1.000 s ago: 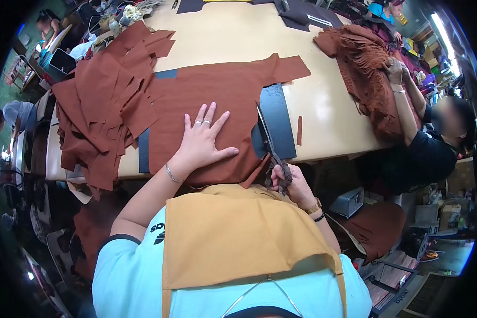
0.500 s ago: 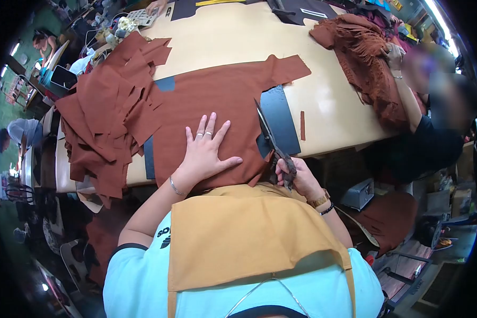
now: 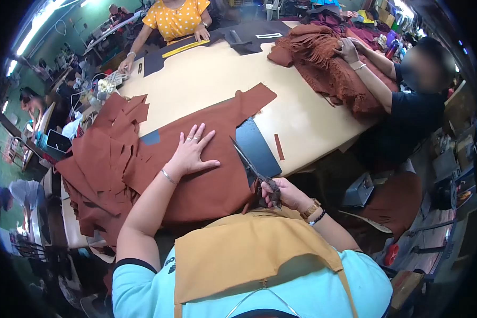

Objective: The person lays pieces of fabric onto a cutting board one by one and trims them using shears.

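Rust-brown fabric panel (image 3: 214, 183) lies on the worktable (image 3: 191, 74) under the left hand (image 3: 192, 156), which rests palm down, fingers spread, grasping nothing. Right hand (image 3: 285, 194) grips scissors (image 3: 255, 172) at the panel's right edge. Blue board (image 3: 259, 146) shows beneath; fabric pile (image 3: 103, 164) adjoins left; co-worker's hands (image 3: 349, 51) hold cloth (image 3: 315, 58).

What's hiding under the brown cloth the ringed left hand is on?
A flat blue sheet sticks out beneath the brown cloth, above the table. Another blue bit peeks out leftward; the cloth hides whether they join.
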Action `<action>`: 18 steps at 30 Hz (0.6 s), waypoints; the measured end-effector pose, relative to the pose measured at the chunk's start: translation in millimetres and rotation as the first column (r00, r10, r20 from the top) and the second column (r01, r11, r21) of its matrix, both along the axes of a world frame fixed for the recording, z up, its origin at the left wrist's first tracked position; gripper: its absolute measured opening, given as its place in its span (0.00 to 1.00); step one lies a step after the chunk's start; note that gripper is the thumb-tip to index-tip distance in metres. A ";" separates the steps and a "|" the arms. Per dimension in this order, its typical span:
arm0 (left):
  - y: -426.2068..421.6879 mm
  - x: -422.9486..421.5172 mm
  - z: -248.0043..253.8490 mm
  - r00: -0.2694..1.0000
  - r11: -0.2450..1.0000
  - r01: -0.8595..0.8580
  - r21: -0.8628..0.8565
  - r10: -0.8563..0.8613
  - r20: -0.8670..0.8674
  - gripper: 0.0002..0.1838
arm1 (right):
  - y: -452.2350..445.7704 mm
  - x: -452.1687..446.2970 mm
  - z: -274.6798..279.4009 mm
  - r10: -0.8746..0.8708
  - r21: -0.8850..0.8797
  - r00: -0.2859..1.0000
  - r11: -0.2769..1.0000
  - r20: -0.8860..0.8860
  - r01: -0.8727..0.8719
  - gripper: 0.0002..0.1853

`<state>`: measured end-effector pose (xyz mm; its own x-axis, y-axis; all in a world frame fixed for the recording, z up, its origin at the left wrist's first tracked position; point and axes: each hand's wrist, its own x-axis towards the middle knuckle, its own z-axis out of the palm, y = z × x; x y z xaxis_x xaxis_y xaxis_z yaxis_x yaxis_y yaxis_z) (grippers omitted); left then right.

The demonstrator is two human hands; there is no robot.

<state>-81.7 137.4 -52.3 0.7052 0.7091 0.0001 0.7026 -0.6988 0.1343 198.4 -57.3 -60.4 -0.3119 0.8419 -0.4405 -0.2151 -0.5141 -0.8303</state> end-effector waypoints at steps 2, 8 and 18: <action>-8.2 3.0 -2.0 1.000 1.000 0.006 0.001 -0.006 -0.003 0.56 | 3.4 -2.4 -3.9 -0.019 0.011 1.000 1.000 0.019 0.019 0.19; -28.9 0.2 -3.0 0.999 0.999 -0.050 0.018 0.050 0.022 0.56 | 3.2 -4.7 -2.2 -0.038 0.019 0.999 0.999 -0.026 0.039 0.16; -42.0 2.3 -4.4 0.993 0.993 -0.108 0.038 0.107 0.043 0.56 | 6.0 -2.1 -6.0 -0.022 -0.017 0.999 1.000 -0.041 0.021 0.18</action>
